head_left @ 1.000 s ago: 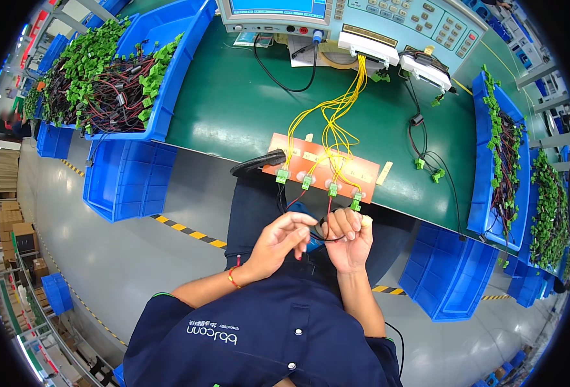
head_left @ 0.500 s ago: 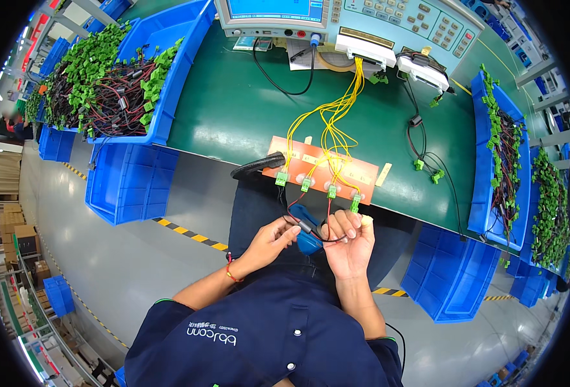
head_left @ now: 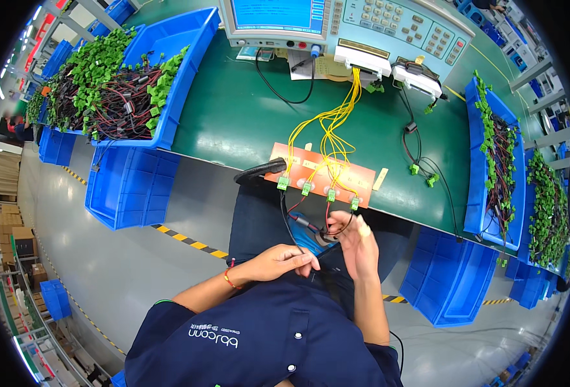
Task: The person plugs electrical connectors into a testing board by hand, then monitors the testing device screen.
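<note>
An orange board [head_left: 291, 153] at the bench's front edge carries several green terminal connectors [head_left: 305, 188], with yellow wires on their far side. Red and black wires with a dark cylindrical sleeve [head_left: 302, 221] hang from them on the near side. My left hand [head_left: 291, 260] is low before my body, its fingers closed on a black cable [head_left: 286, 216] that comes down from the leftmost connector. Below the rightmost connector, my right hand [head_left: 357, 248] has its fingers curled round the looped wires; the exact grip is partly hidden. Yellow material covers one of its fingertips.
A tester [head_left: 395, 32] with screen and keys stands at the back. Blue bins [head_left: 191, 61] of green-ended cables flank the green bench [head_left: 227, 122], and more blue bins [head_left: 130, 187] stand below. Another cable [head_left: 420, 145] lies on the right. A black strap-like piece [head_left: 256, 173] overhangs the front edge.
My left hand has left the dark sleeve and moved down toward my body, with the black cable now drawn along to it. My right hand has shifted slightly and its fingers have loosened.
</note>
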A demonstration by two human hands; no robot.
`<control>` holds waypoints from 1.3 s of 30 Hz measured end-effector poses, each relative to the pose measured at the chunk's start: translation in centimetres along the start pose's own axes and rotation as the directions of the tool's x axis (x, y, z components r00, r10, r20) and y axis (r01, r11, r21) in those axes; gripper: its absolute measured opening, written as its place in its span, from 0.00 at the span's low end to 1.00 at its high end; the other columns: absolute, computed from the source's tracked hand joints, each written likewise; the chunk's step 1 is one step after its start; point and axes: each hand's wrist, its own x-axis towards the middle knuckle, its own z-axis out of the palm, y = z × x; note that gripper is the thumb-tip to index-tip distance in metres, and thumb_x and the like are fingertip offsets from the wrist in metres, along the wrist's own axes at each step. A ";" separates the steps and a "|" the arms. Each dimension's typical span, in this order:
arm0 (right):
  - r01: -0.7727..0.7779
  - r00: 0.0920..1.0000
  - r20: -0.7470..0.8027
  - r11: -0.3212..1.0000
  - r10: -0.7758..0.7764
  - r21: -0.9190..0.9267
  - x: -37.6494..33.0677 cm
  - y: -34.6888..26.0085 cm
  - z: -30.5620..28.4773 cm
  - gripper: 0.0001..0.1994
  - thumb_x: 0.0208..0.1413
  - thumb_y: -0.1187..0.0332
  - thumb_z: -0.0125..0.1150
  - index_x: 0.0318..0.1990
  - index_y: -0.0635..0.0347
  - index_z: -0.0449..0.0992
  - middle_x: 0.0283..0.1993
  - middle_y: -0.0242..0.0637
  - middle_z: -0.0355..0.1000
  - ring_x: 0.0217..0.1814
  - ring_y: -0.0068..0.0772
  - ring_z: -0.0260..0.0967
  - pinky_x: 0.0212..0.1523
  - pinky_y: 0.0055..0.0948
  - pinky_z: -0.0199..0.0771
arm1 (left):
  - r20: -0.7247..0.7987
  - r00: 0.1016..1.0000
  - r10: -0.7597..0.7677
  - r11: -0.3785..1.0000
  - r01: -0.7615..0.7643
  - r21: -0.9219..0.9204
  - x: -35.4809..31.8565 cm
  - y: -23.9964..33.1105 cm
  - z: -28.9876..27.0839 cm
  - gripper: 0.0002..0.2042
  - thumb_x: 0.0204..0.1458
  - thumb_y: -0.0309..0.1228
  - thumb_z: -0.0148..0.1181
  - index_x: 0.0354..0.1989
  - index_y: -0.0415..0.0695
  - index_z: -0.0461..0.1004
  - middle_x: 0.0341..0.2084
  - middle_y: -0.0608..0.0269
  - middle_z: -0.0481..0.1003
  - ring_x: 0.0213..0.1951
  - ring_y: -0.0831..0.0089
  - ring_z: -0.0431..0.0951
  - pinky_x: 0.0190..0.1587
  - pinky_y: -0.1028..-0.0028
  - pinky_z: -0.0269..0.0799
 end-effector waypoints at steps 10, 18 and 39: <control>-0.141 0.930 0.255 0.899 0.264 -0.415 -6.0 -2.7 -3.9 0.13 0.61 0.74 0.55 0.52 0.68 0.73 0.35 0.36 0.72 0.34 0.22 0.69 0.37 0.24 0.72 | -0.165 0.986 0.001 0.962 -0.046 -0.269 0.2 -1.0 -0.2 0.19 0.67 0.41 0.42 0.39 0.39 0.75 0.30 0.64 0.75 0.34 0.78 0.75 0.43 0.77 0.71; -0.041 0.841 0.535 0.996 0.079 -0.082 -4.1 -1.8 -2.7 0.13 0.61 0.70 0.55 0.45 0.75 0.76 0.30 0.45 0.74 0.29 0.34 0.74 0.37 0.33 0.75 | -0.287 0.958 -0.016 0.959 -0.067 -0.277 -0.1 -1.7 -0.5 0.11 0.65 0.38 0.50 0.44 0.42 0.72 0.34 0.68 0.73 0.37 0.81 0.73 0.43 0.78 0.70; 0.092 0.991 0.113 0.975 -0.070 -0.204 -0.7 -1.9 2.9 0.19 0.66 0.62 0.51 0.57 0.67 0.67 0.42 0.38 0.74 0.43 0.29 0.71 0.55 0.29 0.68 | -0.422 0.903 0.081 0.825 -0.298 -0.480 2.5 2.9 -1.5 0.13 0.66 0.39 0.47 0.36 0.42 0.69 0.15 0.79 0.52 0.15 0.88 0.48 0.19 0.82 0.44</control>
